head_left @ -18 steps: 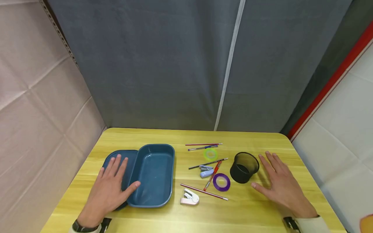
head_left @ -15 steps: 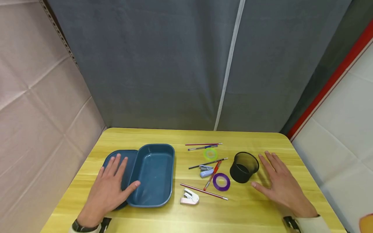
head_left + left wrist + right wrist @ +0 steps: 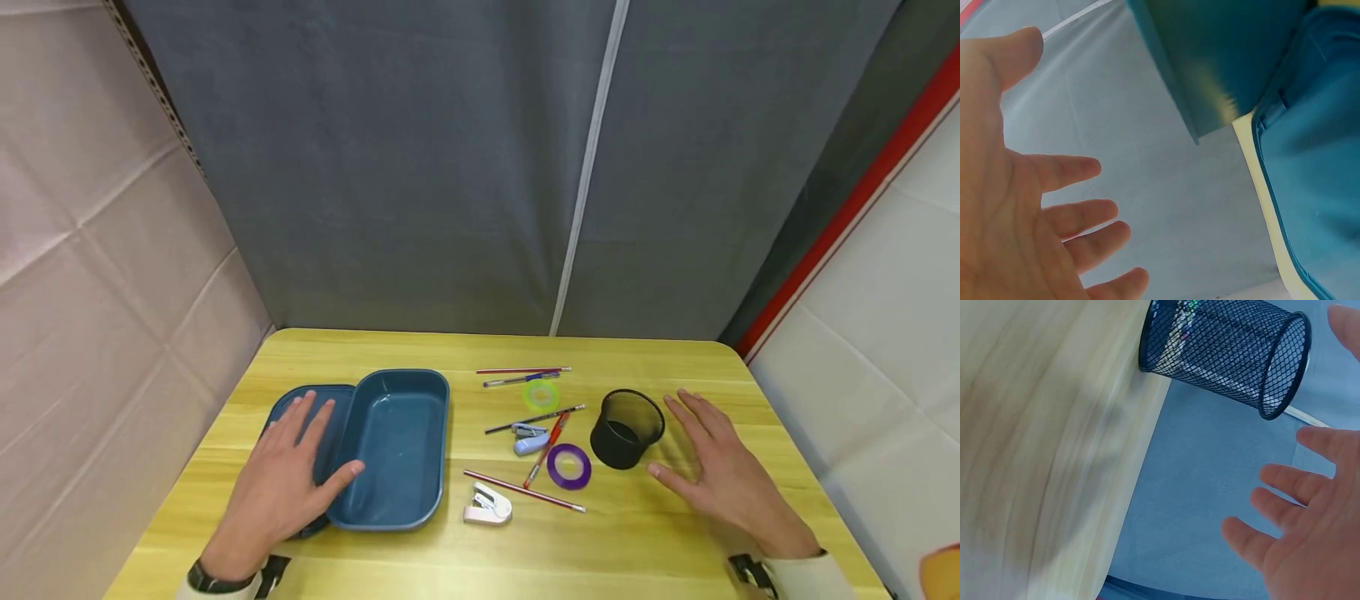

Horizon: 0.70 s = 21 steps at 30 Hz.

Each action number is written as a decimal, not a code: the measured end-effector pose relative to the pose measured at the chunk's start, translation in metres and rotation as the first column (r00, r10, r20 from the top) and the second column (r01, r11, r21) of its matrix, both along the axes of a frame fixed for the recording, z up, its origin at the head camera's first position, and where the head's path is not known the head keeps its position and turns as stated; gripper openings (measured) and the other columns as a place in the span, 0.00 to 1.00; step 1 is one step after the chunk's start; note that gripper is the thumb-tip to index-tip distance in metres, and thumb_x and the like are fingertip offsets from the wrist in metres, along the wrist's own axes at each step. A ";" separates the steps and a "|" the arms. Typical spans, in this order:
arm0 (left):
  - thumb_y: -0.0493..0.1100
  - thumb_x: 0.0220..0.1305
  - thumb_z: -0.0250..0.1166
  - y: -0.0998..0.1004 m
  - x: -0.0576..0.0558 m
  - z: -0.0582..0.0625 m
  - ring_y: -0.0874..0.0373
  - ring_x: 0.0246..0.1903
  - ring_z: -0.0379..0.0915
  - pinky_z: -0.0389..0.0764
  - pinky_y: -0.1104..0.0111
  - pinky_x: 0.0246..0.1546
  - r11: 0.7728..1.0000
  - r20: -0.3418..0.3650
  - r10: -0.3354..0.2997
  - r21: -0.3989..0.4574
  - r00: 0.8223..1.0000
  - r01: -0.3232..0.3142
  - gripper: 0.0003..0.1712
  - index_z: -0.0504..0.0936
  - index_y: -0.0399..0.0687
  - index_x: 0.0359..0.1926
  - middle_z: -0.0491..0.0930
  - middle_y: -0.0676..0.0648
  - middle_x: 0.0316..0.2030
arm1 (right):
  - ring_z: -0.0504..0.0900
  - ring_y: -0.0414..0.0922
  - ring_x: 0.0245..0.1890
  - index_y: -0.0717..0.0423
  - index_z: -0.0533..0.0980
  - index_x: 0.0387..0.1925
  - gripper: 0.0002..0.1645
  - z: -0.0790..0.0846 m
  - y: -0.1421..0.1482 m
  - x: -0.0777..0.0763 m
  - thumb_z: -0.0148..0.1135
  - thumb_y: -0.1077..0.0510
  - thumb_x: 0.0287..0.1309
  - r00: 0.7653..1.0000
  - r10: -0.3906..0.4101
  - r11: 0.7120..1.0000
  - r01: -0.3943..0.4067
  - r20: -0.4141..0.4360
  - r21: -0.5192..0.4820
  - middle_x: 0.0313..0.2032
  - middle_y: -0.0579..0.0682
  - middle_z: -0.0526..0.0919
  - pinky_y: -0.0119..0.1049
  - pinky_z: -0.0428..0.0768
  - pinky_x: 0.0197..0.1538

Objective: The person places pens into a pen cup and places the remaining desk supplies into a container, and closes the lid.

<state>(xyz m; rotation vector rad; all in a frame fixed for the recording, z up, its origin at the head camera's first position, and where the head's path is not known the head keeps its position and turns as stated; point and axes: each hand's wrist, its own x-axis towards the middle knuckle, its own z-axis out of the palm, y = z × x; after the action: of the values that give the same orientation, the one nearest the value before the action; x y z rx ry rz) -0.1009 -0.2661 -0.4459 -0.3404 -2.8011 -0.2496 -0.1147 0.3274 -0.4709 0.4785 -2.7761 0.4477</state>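
Observation:
My left hand (image 3: 279,479) hovers with fingers spread over a blue lid (image 3: 330,417), and its thumb overlaps the near left rim of a blue rectangular box (image 3: 397,450). In the left wrist view, the left palm (image 3: 1004,231) holds nothing, with the box wall (image 3: 1216,62) and the lid (image 3: 1316,150) to its right. Beside a black mesh pen cup (image 3: 621,446), my right hand (image 3: 731,475) is held with fingers extended. The right wrist view has the same cup (image 3: 1222,350) upright on the table, apart from the right fingertips (image 3: 1272,475).
Between box and cup lie several pencils, a blue pen (image 3: 521,380), a red pen (image 3: 547,450), green tape (image 3: 529,406), purple tape (image 3: 553,477), a blue stapler (image 3: 531,445) and a white stapler (image 3: 487,512). A grey curtain (image 3: 390,167) hangs behind the wooden table (image 3: 570,558).
The fingers of both hands have shifted slightly, the left ones toward the right and the right ones toward the left. The box, cup and stationery stay where they were.

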 end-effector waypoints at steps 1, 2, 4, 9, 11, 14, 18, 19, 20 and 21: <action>0.75 0.62 0.68 0.001 0.000 0.000 0.30 0.75 0.61 0.68 0.33 0.69 1.000 -0.005 -0.006 0.005 1.000 0.006 0.56 0.69 0.41 0.76 0.65 0.29 0.76 | 0.62 0.66 0.74 0.48 0.57 0.83 0.64 0.001 0.000 0.000 0.79 0.35 0.53 1.000 0.000 1.000 0.000 0.003 -0.004 0.78 0.62 0.61 0.73 0.75 0.60; 0.75 0.62 0.68 0.002 0.000 0.001 0.30 0.74 0.61 0.68 0.33 0.69 1.000 -0.007 -0.011 0.009 1.000 0.011 0.56 0.69 0.41 0.76 0.65 0.30 0.76 | 0.63 0.66 0.74 0.48 0.57 0.83 0.64 0.001 -0.001 0.001 0.79 0.35 0.53 1.000 0.000 1.000 0.000 0.002 -0.008 0.78 0.62 0.62 0.73 0.75 0.59; 0.75 0.62 0.68 0.004 0.000 0.002 0.31 0.74 0.62 0.70 0.34 0.68 1.000 -0.006 -0.018 0.016 1.000 0.018 0.55 0.70 0.42 0.76 0.65 0.30 0.76 | 0.64 0.66 0.73 0.48 0.58 0.83 0.64 0.002 -0.001 0.001 0.80 0.36 0.53 1.000 0.003 1.000 -0.003 -0.001 -0.017 0.78 0.62 0.62 0.72 0.75 0.59; 0.74 0.63 0.69 0.010 0.000 0.006 0.31 0.73 0.64 0.72 0.33 0.65 0.999 -0.011 -0.033 0.032 0.999 0.033 0.54 0.70 0.44 0.76 0.66 0.31 0.76 | 0.65 0.67 0.72 0.48 0.58 0.83 0.63 0.003 -0.003 0.003 0.80 0.37 0.53 1.000 0.011 0.999 -0.011 0.000 -0.037 0.77 0.62 0.64 0.72 0.75 0.59; 0.73 0.63 0.69 0.012 0.000 0.008 0.32 0.72 0.65 0.73 0.32 0.64 0.998 -0.021 -0.043 0.042 0.999 0.044 0.53 0.70 0.44 0.76 0.66 0.32 0.76 | 0.65 0.67 0.72 0.48 0.59 0.82 0.62 0.004 -0.005 0.003 0.80 0.37 0.53 1.000 0.016 0.998 -0.016 0.004 -0.054 0.77 0.62 0.64 0.73 0.74 0.59; 0.72 0.63 0.70 0.016 0.000 0.009 0.32 0.71 0.66 0.75 0.33 0.61 0.997 -0.031 -0.055 0.054 0.998 0.056 0.52 0.71 0.44 0.76 0.67 0.33 0.75 | 0.65 0.67 0.73 0.49 0.60 0.82 0.61 0.005 -0.006 0.002 0.81 0.39 0.54 1.000 0.028 0.996 -0.027 0.010 -0.089 0.78 0.61 0.64 0.74 0.73 0.60; 0.70 0.62 0.72 0.023 0.000 0.011 0.33 0.71 0.68 0.77 0.34 0.59 0.995 -0.040 -0.068 0.074 0.997 0.071 0.50 0.72 0.45 0.75 0.67 0.34 0.75 | 0.64 0.68 0.73 0.48 0.58 0.83 0.60 0.008 -0.007 0.002 0.80 0.42 0.56 0.999 0.039 0.992 -0.036 0.026 -0.124 0.78 0.62 0.64 0.76 0.71 0.62; 0.69 0.63 0.72 0.025 0.000 0.011 0.33 0.70 0.68 0.78 0.34 0.59 0.994 -0.040 -0.071 0.081 0.997 0.074 0.50 0.72 0.45 0.75 0.68 0.35 0.75 | 0.64 0.69 0.73 0.48 0.57 0.83 0.60 0.008 -0.008 0.002 0.79 0.42 0.57 0.999 0.040 0.991 -0.035 0.031 -0.129 0.78 0.62 0.64 0.76 0.70 0.63; 0.69 0.63 0.72 0.027 0.000 0.012 0.33 0.70 0.68 0.78 0.34 0.59 0.993 -0.038 -0.074 0.089 0.997 0.078 0.49 0.73 0.46 0.74 0.68 0.35 0.75 | 0.65 0.69 0.73 0.48 0.56 0.83 0.60 0.009 -0.008 0.003 0.79 0.43 0.57 0.999 0.039 0.990 -0.034 0.035 -0.134 0.78 0.63 0.64 0.76 0.70 0.63; 0.68 0.63 0.73 0.029 0.000 0.012 0.33 0.70 0.68 0.78 0.34 0.59 0.992 -0.035 -0.079 0.099 0.996 0.082 0.48 0.73 0.46 0.74 0.68 0.35 0.75 | 0.65 0.70 0.73 0.48 0.56 0.83 0.60 0.010 -0.008 0.003 0.79 0.43 0.57 0.999 0.037 0.990 -0.031 0.039 -0.139 0.78 0.63 0.64 0.76 0.70 0.63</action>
<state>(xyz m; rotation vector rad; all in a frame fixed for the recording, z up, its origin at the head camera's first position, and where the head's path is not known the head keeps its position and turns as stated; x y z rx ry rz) -0.1005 -0.2375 -0.4336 -0.4296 -2.7357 -0.3988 -0.1120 0.3192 -0.4611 0.4892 -2.7558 0.6601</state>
